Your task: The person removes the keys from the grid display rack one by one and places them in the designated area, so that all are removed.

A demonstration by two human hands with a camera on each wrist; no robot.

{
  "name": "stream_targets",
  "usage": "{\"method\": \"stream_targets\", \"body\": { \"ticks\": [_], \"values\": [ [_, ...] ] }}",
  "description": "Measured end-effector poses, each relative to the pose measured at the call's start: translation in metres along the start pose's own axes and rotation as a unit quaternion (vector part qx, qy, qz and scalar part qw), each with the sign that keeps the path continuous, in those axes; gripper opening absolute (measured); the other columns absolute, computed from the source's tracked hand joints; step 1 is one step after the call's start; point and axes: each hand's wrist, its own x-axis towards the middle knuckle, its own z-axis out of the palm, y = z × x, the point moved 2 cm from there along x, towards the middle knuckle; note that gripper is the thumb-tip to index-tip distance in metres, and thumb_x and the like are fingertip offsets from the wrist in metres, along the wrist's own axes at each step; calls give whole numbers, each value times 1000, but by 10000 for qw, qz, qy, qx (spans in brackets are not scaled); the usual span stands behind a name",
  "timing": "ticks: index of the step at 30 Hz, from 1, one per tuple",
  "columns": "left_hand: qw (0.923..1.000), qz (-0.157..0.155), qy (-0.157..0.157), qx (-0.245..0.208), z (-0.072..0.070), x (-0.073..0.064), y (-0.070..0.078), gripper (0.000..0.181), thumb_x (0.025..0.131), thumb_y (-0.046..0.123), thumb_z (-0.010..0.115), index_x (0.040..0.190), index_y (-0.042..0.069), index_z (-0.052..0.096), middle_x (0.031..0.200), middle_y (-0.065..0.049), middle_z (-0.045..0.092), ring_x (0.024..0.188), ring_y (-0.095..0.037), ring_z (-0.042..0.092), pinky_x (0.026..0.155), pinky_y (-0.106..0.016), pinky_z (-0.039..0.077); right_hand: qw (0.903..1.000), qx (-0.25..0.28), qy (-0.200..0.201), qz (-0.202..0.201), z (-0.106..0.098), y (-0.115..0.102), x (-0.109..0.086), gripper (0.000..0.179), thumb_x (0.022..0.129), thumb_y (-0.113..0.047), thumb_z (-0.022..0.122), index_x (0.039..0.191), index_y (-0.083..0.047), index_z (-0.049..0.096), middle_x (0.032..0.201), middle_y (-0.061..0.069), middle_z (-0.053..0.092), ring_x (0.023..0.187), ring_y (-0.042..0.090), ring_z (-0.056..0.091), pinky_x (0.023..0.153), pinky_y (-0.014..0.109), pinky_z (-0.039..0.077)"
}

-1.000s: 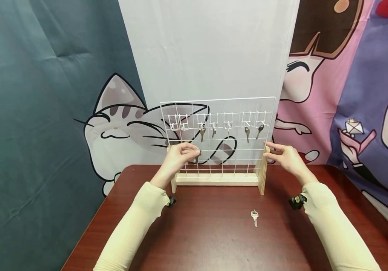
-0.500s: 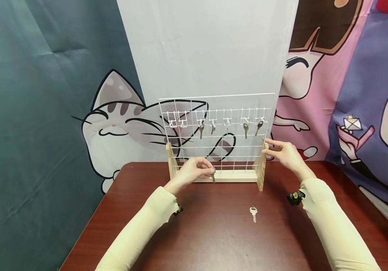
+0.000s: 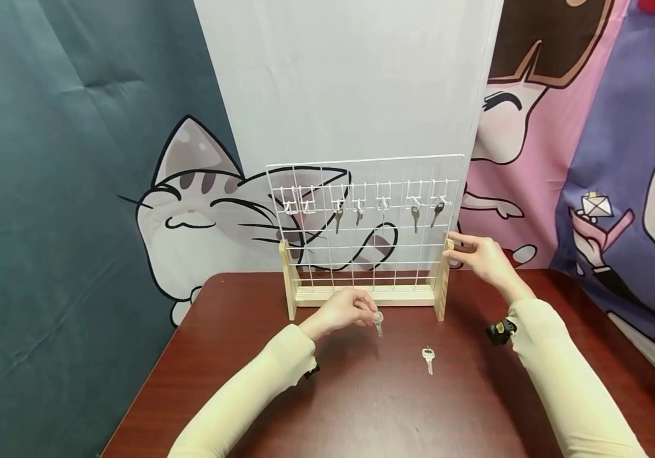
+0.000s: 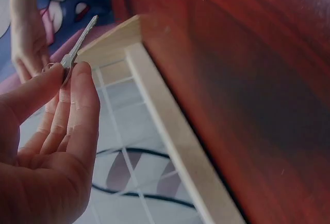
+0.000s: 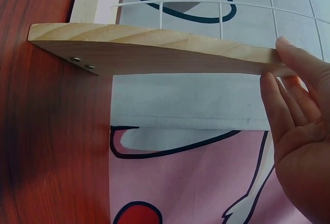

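In the head view my left hand (image 3: 346, 310) is over the table just in front of the wire rack (image 3: 365, 159). Thumb and fingertips pinch a small silver key (image 3: 379, 326) with a ring; the left wrist view shows its toothed blade (image 4: 84, 36) sticking out past the fingertips. My right hand (image 3: 484, 259) grips the top of the rack's right wooden upright (image 3: 442, 289), thumb on one side and fingers on the other in the right wrist view. Another silver key (image 3: 428, 360) lies on the table, right of the held one.
Several keys hang from white hooks on the grid, among them a dark key (image 3: 437, 214) at the right end. Two hooks (image 3: 307, 208) at the left bear no key. A wooden base bar (image 3: 407, 296) joins the uprights on the red-brown table (image 3: 373, 407). Printed cloths hang behind.
My left hand has come away from the left part of the grid, moving right and down toward the table with the key. The right hand stays on the upright.
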Motion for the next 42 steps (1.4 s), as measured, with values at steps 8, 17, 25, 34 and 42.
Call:
{"method": "stream_targets", "body": {
  "ticks": [8,17,25,34,42],
  "values": [
    [9994,-232,-241,6,23,8,-12,9,85,-3,77,88,-4,68,80,-11,74,72,-26,72,78,-50,61,10000,28,-36,-15,-2,-2,3,58,90,-37,77,141,-14,60,121,16,70,81,14,62,52,25,41],
    [9986,-383,-345,96,41,20,-22,5,85,-7,74,88,-7,69,75,-9,71,63,-15,66,71,-40,63,10000,28,-50,-55,1,-6,7,57,89,-36,77,140,-15,61,127,12,68,80,7,58,54,23,39],
    [9975,-528,-418,227,54,25,-29,8,83,-10,74,83,-4,69,73,-8,70,61,-14,64,67,-37,63,10000,18,-75,-21,0,-4,6,59,89,-39,77,140,-15,61,128,13,67,85,5,59,58,22,40],
    [9955,-580,-184,725,64,30,-31,12,82,-8,76,79,-2,67,67,-7,70,61,-19,71,59,-28,61,10000,-62,-55,-6,-1,-2,5,58,89,-39,77,139,-14,62,126,13,68,89,4,61,63,20,42],
    [9935,-663,-289,883,71,34,-33,11,82,-8,75,80,-1,68,66,-5,70,59,-14,69,59,-26,61,9999,-98,-49,-8,-3,-1,3,58,89,-38,78,139,-14,62,125,13,68,84,13,59,57,23,40]
  ]
}}
